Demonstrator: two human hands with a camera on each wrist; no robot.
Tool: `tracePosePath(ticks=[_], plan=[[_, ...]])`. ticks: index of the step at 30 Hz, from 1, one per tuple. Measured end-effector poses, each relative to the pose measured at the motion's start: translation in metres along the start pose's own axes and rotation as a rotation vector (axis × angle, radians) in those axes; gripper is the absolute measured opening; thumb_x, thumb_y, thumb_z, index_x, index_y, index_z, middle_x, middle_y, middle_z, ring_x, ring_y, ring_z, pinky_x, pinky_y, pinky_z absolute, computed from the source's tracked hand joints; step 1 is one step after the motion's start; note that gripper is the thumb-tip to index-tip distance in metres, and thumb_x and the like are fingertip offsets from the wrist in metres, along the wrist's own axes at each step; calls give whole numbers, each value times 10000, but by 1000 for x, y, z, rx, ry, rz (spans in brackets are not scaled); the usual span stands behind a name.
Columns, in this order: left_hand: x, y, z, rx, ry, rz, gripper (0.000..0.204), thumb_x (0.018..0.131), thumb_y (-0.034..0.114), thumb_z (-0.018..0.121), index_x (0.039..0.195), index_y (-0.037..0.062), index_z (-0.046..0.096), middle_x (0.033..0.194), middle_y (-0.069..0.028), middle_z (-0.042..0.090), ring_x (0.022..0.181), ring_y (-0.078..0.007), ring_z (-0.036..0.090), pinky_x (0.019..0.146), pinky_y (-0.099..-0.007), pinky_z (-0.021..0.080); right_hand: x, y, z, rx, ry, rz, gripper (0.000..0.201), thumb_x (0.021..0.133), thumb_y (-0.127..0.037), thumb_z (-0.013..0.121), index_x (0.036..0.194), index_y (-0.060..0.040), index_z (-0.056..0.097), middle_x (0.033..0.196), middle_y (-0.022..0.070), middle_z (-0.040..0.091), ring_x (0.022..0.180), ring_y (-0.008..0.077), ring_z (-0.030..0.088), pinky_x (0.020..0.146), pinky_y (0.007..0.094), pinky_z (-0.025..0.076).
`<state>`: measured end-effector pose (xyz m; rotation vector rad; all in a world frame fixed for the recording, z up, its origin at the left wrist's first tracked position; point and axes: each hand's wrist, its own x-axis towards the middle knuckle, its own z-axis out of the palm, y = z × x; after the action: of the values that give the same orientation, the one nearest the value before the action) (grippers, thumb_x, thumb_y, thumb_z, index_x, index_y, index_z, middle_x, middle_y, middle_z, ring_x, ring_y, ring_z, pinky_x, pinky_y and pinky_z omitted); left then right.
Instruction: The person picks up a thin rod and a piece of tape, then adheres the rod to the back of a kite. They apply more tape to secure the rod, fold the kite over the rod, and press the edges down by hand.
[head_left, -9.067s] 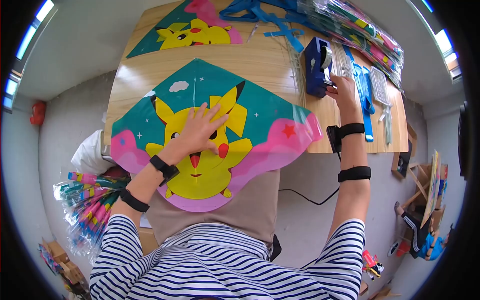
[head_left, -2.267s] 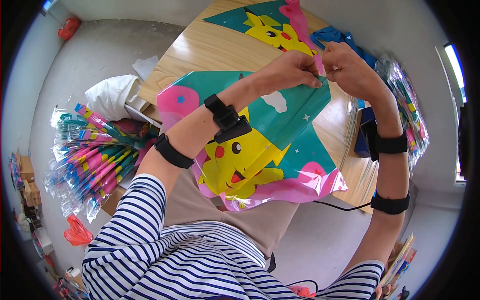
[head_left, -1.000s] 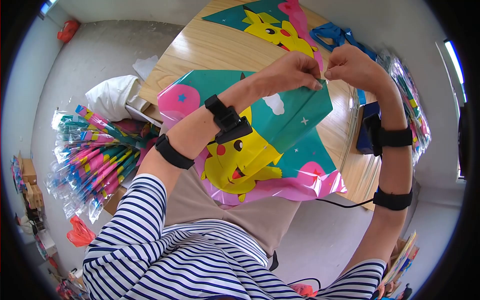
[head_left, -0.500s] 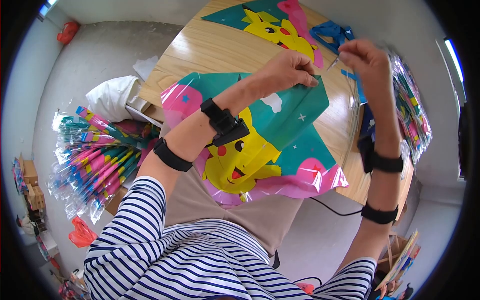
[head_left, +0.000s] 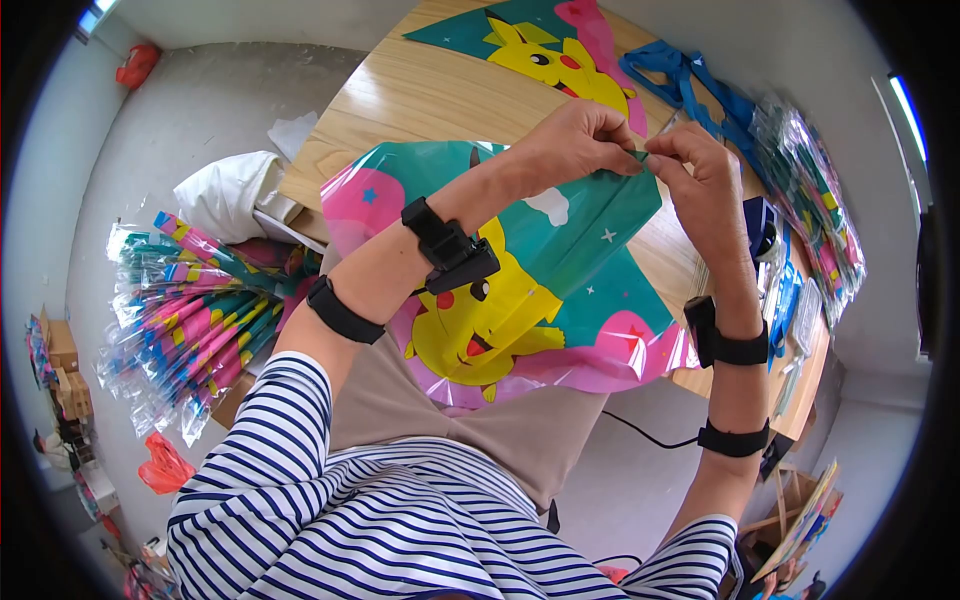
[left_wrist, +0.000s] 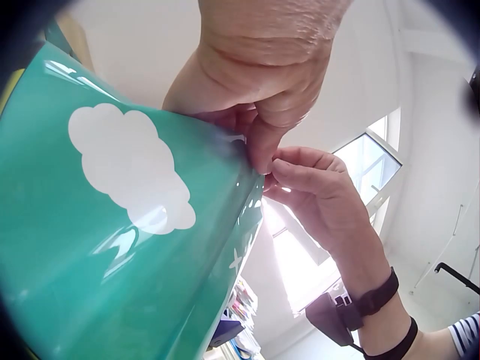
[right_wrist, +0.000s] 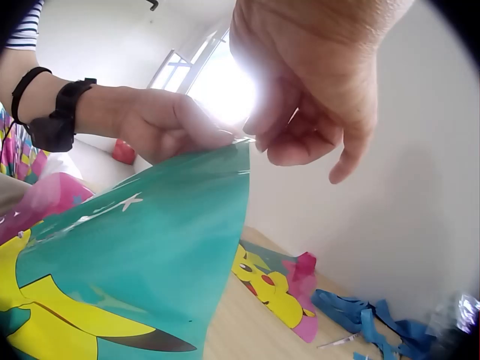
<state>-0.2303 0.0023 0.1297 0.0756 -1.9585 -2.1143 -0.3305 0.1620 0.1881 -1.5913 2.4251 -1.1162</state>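
Observation:
A teal and pink plastic sheet with a yellow cartoon figure (head_left: 565, 235) is lifted at its pointed top corner. My left hand (head_left: 575, 145) pinches that corner between thumb and fingers; in the left wrist view the sheet (left_wrist: 172, 277) hangs below it. Right beside it, my right hand (head_left: 700, 180) has its thumb and forefinger together at the same tip. In the right wrist view my right hand (right_wrist: 307, 97) pinches at the tip of the sheet (right_wrist: 165, 202), its little finger loose. What lies between those fingertips is too small to tell.
Another printed sheet (head_left: 560, 60) lies at the table's back, with blue straps (head_left: 675, 75) beside it. Clear-wrapped packs (head_left: 805, 190) and a dark blue tape dispenser (head_left: 762, 225) are on the right. More wrapped bundles (head_left: 190, 320) stand at the left.
My right hand moved away from the corner to the right holding something thin, then came back to the tip, its forearm now lower. My left hand has kept its grip on the corner.

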Motion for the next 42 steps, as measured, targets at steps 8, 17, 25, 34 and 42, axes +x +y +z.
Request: tracePosePath(ticks=[8, 17, 25, 34, 42], plan=[[-3, -1, 0, -28, -5, 27, 113, 774, 58, 773, 843, 27, 689, 772, -6, 643, 733, -73, 570, 684, -232, 467, 2, 0, 0, -15, -109, 116, 137, 807, -48, 655, 901, 47, 623, 838, 183, 640, 754, 301, 613, 682, 384, 466], [-1, 7, 1, 27, 7, 37, 79, 883, 90, 698, 922, 29, 667, 875, -6, 646, 833, -75, 587, 766, -224, 478, 2, -1, 1, -31, -124, 118, 155, 821, -64, 651, 930, 44, 634, 801, 181, 644, 732, 267, 603, 686, 377, 465], [-1, 7, -2, 20, -11, 45, 87, 912, 118, 654, 901, 32, 655, 839, 17, 611, 818, -56, 544, 763, -214, 449, 1, 16, -1, 427, -128, 252, 169, 885, -110, 650, 981, 27, 671, 789, 19, 639, 719, 93, 560, 677, 247, 465], [-5, 10, 0, 18, 2, 51, 72, 891, 91, 657, 897, 19, 663, 837, -3, 629, 804, -76, 562, 736, -228, 458, -1, 18, 5, 433, -170, 214, 153, 911, -131, 634, 889, 20, 652, 751, -25, 582, 704, 73, 518, 659, 242, 429], [-8, 13, -2, 151, 65, 191, 102, 883, 102, 676, 941, 22, 653, 851, -38, 660, 832, -113, 604, 738, -253, 472, -20, 30, 21, 416, -278, 236, 169, 920, -127, 644, 945, 32, 696, 762, -57, 615, 735, 59, 547, 698, 211, 445]])
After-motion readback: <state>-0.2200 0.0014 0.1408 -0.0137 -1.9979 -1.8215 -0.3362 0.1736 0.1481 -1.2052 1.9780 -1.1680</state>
